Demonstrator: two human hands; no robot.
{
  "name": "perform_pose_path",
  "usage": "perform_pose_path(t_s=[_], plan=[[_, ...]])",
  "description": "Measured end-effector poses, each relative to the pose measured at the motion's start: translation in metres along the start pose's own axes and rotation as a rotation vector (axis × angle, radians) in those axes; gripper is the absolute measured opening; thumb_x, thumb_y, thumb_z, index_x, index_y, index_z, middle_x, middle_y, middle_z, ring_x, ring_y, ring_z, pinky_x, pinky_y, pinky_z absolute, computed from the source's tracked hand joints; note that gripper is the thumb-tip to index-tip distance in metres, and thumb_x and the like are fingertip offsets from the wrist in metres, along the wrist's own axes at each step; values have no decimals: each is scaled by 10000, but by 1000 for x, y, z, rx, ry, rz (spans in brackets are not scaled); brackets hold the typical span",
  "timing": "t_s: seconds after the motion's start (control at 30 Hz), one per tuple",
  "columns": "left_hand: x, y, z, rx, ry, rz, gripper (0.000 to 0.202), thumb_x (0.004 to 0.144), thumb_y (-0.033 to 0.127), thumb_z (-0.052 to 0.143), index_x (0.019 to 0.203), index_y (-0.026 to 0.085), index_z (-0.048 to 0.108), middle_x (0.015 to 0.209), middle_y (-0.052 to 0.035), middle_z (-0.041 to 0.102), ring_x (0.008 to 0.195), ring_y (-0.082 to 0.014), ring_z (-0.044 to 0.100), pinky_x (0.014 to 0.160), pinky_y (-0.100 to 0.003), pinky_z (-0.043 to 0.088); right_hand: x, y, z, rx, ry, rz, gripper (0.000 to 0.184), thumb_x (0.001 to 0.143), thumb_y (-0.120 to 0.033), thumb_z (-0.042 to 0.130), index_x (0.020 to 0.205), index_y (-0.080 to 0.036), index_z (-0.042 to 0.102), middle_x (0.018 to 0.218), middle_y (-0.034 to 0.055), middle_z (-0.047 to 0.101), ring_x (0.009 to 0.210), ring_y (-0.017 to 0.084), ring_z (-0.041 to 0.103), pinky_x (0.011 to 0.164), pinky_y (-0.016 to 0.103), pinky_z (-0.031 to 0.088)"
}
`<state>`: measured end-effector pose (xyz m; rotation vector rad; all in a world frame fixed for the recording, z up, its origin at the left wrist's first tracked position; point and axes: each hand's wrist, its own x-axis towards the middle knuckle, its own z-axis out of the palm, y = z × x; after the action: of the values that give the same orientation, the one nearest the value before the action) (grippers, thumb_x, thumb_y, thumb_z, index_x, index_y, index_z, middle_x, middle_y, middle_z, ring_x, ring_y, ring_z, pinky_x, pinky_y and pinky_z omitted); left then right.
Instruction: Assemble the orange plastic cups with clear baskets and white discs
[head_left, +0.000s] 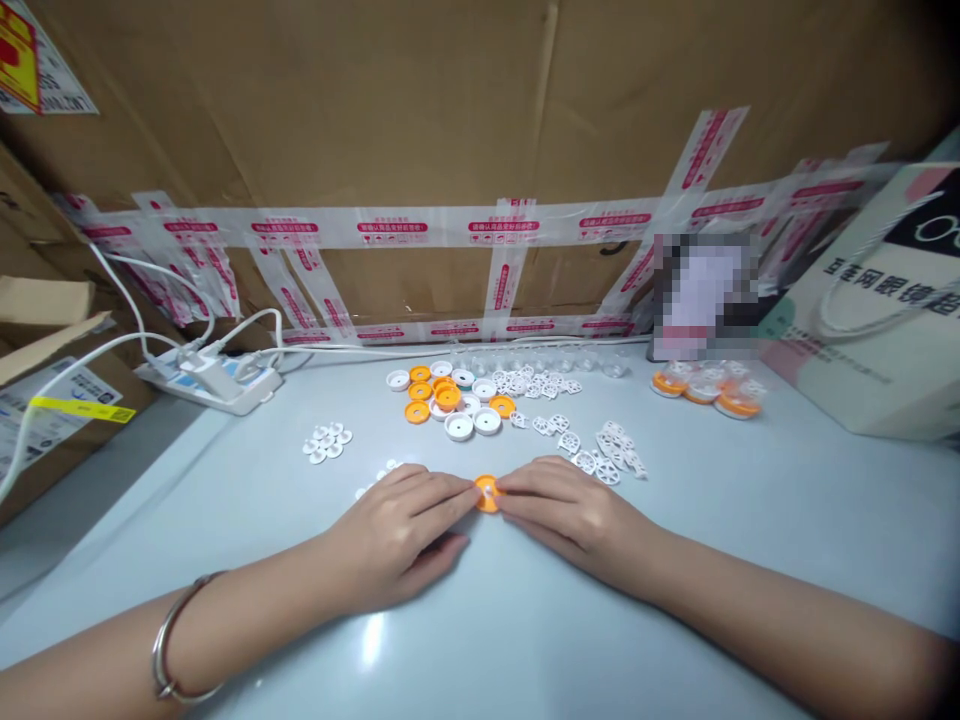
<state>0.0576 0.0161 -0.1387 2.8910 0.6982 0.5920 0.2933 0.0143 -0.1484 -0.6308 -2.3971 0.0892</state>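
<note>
Between my two hands lies a round orange plastic cap (488, 503) on the table, with a small white piece at its middle. My left hand (409, 525) pinches the cap's left edge with its fingertips, and its thumb is tucked lower down. On the opposite edge, the fingers of my right hand (585, 515) press in close together. Just behind are several orange and white round caps (459, 427), some stacked. White spoked wheel pieces (607, 471) spread out beyond my right hand. A few small white discs (386, 468) are partly hidden behind my left hand.
Small white pegged discs (327, 440) form a cluster at left. Clear domes (577, 362) line the back. Domed orange and white pieces (706, 390) sit at right, near a paper bag (862, 340). A power strip (217, 380) with cables stands before the large carton (420, 120).
</note>
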Motion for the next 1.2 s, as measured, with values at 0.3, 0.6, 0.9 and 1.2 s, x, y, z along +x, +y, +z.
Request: perform_pose_path(t_s=[0.3, 0.6, 0.9, 1.2], plan=[[1, 1, 3, -34, 16, -33, 439, 845, 184, 460, 1281, 165, 414, 1121, -121, 584, 995, -198, 553, 832, -368, 470, 1, -1, 1, 22, 16, 99, 187, 878, -179, 490, 1018, -180, 613, 923, 45, 676, 845, 123, 607, 757, 269, 507], [3, 0, 3, -35, -2, -95, 471, 841, 219, 477, 1300, 170, 386, 1186, -115, 542, 1038, -210, 525, 879, -381, 447, 4, 4, 7, 74, 32, 221, 149, 870, -186, 505, 975, -176, 610, 892, 37, 677, 840, 140, 622, 770, 292, 504], [3, -2, 5, -48, 4, -112, 465, 849, 244, 474, 1300, 179, 388, 1176, -121, 536, 1037, -221, 512, 881, -392, 442, 4, 4, 8, 53, 34, 195, 159, 869, -186, 509, 980, -179, 622, 904, 45, 669, 840, 143, 611, 749, 281, 506], [4, -1, 4, -20, 8, -98, 448, 847, 236, 467, 1287, 180, 410, 1148, -120, 550, 1007, -217, 529, 862, -387, 452, 5, 4, 9, 36, 33, 186, 166, 869, -185, 501, 970, -184, 634, 915, 51, 670, 844, 146, 614, 752, 291, 513]])
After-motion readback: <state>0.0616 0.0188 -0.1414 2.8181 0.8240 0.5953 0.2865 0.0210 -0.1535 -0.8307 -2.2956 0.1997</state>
